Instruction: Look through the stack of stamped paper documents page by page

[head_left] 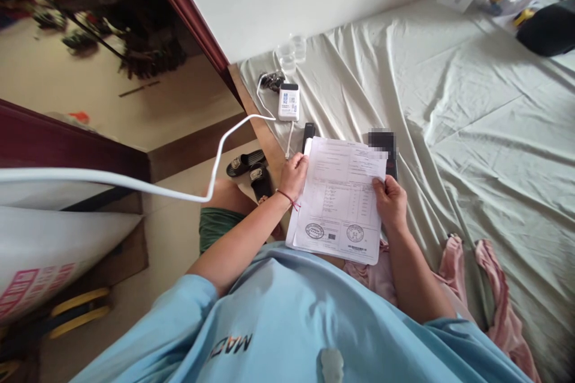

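A stack of printed papers [339, 197] is held up in front of my body, its top sheet showing text, a table and round stamps. My left hand [294, 176] grips the left edge, with the fingers tucked behind. On the right edge my right hand [390, 200] pinches the sheets, thumb on top. Just beyond the top left corner lies a narrow black object [308, 131]. Behind the top right corner a dark item [390, 167] is partly hidden by the papers and by blurring.
A white power bank [288, 102] with a cable lies near two clear plastic cups [287, 58]. A white cord [215, 173] crosses the left side. Pink cloth [498, 287] lies on the pale sheet [471, 108]. Black slippers [247, 163] are on the floor.
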### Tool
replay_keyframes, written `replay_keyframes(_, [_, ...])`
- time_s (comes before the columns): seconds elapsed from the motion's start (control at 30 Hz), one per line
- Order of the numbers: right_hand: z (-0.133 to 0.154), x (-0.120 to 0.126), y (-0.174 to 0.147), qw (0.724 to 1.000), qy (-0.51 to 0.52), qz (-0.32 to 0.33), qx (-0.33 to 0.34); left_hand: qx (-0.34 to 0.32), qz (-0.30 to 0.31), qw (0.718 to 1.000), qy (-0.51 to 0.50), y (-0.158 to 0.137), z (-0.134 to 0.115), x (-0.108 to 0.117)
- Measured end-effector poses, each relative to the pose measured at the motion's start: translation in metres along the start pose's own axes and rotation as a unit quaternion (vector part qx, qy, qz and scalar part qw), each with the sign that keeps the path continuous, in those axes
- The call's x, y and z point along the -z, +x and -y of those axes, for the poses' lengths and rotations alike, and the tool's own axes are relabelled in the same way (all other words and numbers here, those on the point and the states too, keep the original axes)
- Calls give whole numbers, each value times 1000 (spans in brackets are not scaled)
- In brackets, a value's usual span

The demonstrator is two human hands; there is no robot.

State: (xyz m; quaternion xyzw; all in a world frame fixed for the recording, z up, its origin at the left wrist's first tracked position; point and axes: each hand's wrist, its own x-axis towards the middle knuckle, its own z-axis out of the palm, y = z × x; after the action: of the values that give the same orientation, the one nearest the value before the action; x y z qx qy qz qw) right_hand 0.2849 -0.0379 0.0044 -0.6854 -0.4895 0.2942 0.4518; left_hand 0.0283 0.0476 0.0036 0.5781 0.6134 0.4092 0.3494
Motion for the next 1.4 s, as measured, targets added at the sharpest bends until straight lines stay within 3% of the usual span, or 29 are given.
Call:
replay_keyframes(0.4, [7,1,2,993,-66,-87,51,-19,-13,999,-28,-3,17,-4])
replay_keyframes(0.9, [12,-4,-3,997,-25,-65,12,-38,-8,994,-101,-9,23,-4])
replay_keyframes(1.23, [6,-6,-2,998,-40,-47,3,-39,2,998,-54,-11,21,-2])
replay_keyframes(1.4, [5,-5,1,994,-68,-80,14,-36,6,998,-54,-13,23,6])
